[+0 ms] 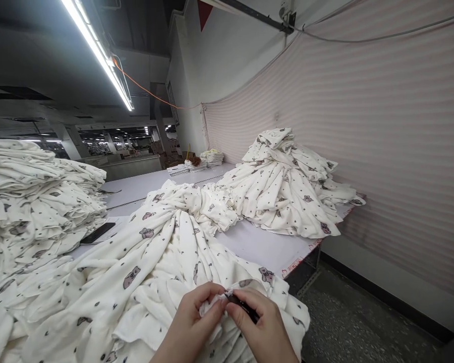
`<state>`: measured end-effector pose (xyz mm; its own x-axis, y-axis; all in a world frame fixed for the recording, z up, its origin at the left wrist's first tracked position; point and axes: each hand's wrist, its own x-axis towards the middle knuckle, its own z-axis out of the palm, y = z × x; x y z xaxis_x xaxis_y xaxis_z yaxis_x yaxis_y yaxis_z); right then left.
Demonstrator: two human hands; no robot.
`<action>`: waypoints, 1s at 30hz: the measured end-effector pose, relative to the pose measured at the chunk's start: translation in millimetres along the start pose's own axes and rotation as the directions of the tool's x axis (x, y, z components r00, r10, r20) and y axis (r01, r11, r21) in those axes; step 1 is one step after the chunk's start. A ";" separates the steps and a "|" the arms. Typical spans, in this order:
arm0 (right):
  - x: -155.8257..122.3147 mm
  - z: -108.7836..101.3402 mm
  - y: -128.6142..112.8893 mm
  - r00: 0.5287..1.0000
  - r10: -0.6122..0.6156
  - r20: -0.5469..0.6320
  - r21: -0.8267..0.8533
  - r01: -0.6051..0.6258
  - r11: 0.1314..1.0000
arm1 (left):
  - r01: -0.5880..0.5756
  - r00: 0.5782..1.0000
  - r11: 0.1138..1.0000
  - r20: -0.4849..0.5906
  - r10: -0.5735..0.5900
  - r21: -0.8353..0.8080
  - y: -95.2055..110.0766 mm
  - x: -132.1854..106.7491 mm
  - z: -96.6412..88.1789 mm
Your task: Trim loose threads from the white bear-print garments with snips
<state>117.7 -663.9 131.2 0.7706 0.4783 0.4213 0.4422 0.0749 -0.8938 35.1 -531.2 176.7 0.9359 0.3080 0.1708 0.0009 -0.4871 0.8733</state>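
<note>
My left hand (201, 315) is closed, pinching the edge of a white printed cloth (151, 252) between thumb and fingers. In my right hand (258, 317) is a slim black tool (245, 306) that looks like thread snips, its tip right at the pinched cloth edge by my left fingertips. The two hands nearly touch. The cloth is soft, with brown-pink animal figures and small dark dots, and lies bunched in a large heap under and in front of both hands. Fingers partly hide the tool's blades.
A second heap of the same cloth (283, 186) lies on the table (245, 242) at the right back. Tall stacked cloth (34, 196) stands at the left, beside a black phone (97, 233) on paper. Folded pieces (212, 157) sit at the far end. A striped sheet (363, 126) covers the right wall.
</note>
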 end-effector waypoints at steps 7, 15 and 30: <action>2.4 -4.0 -4.2 0.963 0.208 0.173 0.181 -0.239 0.954 | -0.052 0.997 0.996 0.056 0.048 0.078 -3.9 0.3 6.1; -11.2 -32.5 25.5 0.950 0.268 -0.157 0.081 -0.258 0.963 | -0.017 0.891 0.965 -0.443 -0.104 -0.262 -4.1 18.4 -68.4; 7.6 -23.0 26.5 0.984 0.177 -0.027 -0.242 -0.178 0.954 | -0.052 0.993 0.883 0.120 -0.005 0.467 33.4 50.3 -45.2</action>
<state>145.8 -678.4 114.2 0.8485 0.4604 0.2609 0.3960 -0.2255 -0.8901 66.3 -495.0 235.1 0.9715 0.2096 0.1106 0.1160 -0.8275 0.5493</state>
